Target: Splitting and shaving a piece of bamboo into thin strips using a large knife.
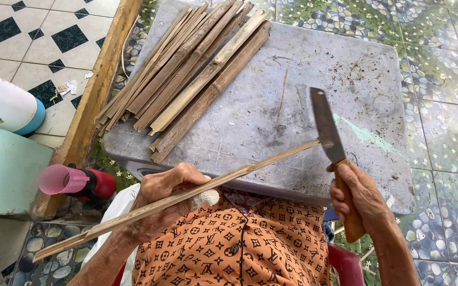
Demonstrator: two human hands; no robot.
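Item one: a long bamboo strip, which we hold in our left hand, fingers wrapped round its middle; a white bandage shows on one fingertip. The strip runs from about 8 o'clock, low at the frame's left, up toward 2 o'clock, where its far end meets the blade.

Item two: a knife with a flat steel blade and a wooden handle, clenched in our right hand. The blade points to 12 o'clock, its edge touching the strip's tip (whether it has bitten into the wood, we cannot quite tell).

Item three: a grey work surface, scuffed and stained, lying under both.

Item four: a pile of split bamboo slats, resting on the surface at 11 o'clock from our hands, well apart from the knife.

Item five: a pink and red flask at 9 o'clock, beside a turquoise panel.

Item six: a white and blue container at 10 o'clock, on patterned tiles.
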